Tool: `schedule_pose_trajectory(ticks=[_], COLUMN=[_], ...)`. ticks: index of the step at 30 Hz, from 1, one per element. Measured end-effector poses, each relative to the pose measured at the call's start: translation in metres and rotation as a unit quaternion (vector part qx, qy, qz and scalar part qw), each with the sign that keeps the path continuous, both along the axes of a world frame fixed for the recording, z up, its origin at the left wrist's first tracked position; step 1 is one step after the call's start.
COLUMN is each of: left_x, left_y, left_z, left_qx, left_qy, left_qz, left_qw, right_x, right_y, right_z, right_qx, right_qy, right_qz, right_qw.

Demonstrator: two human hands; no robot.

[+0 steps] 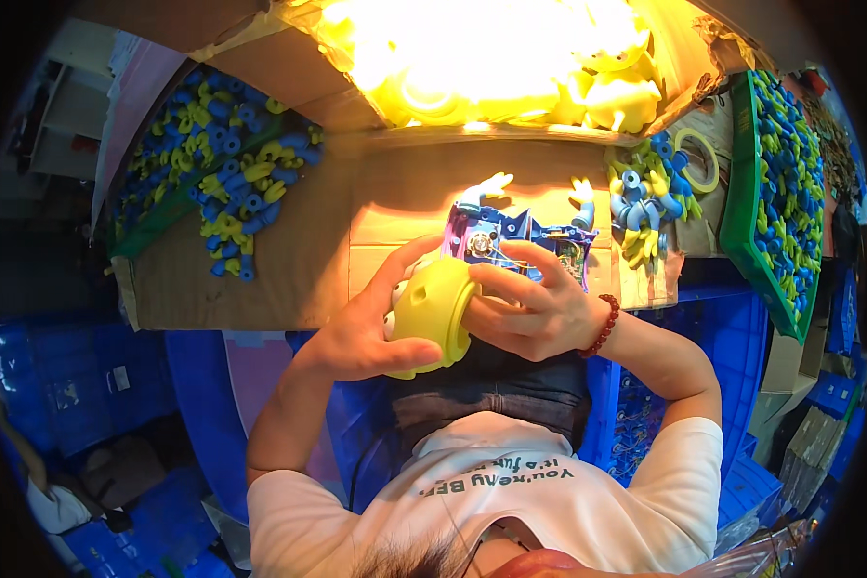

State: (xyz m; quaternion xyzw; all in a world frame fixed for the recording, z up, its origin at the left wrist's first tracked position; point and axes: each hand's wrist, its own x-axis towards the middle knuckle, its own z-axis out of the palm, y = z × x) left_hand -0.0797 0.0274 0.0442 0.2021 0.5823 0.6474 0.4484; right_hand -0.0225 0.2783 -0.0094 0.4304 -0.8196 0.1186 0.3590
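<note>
A hollow yellow toy head, round and open on its right side, is tilted between my hands. My left hand wraps around its outer left side, thumb along the lower edge. At the open rim, my right hand grips with bent fingers, some of them hidden inside the opening. Just beyond lies an opened blue and purple toy body on the cardboard, with a round metal part, thin wires and a green circuit board. Two small blue arms with yellow hands stick out from its far side.
Loose blue and yellow toy arms lie in a pile at left and another at right. A green tray of them stands far right, near a yellow tape roll. A brightly lit cardboard box holds yellow toy parts.
</note>
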Motion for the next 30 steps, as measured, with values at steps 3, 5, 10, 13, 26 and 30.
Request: schedule_pose_trajectory(ticks=[3,5,10,13,26,30], left_x=[0.004,0.002,-0.028,-0.038,-0.039,-0.038], left_y=[0.004,0.008,0.002,0.003,0.036,0.04], left_z=[-0.002,-0.006,-0.034,-0.056,-0.065,-0.069], left_qx=[-0.048,-0.043,-0.067,-0.087,-0.175,-0.194], left_qy=[0.004,0.015,0.158,0.217,0.362,0.373], left_qz=[0.039,0.064,0.196,0.198,0.089,0.106], left_qw=[0.998,0.997,0.965,0.952,0.911,0.901], right_x=[0.006,0.006,-0.004,-0.01,-0.009,-0.009], right_y=[-0.003,-0.007,0.008,0.035,0.045,0.045], right_z=[-0.011,-0.014,-0.003,0.008,-0.019,-0.021], right_qx=[-0.013,-0.037,-0.131,-0.065,-0.004,-0.006], right_qy=[-0.02,-0.048,-0.146,-0.307,-0.415,-0.406], right_qz=[-0.035,-0.044,-0.083,-0.133,-0.145,-0.149], right_qw=[0.999,0.997,0.977,0.94,0.898,0.902])
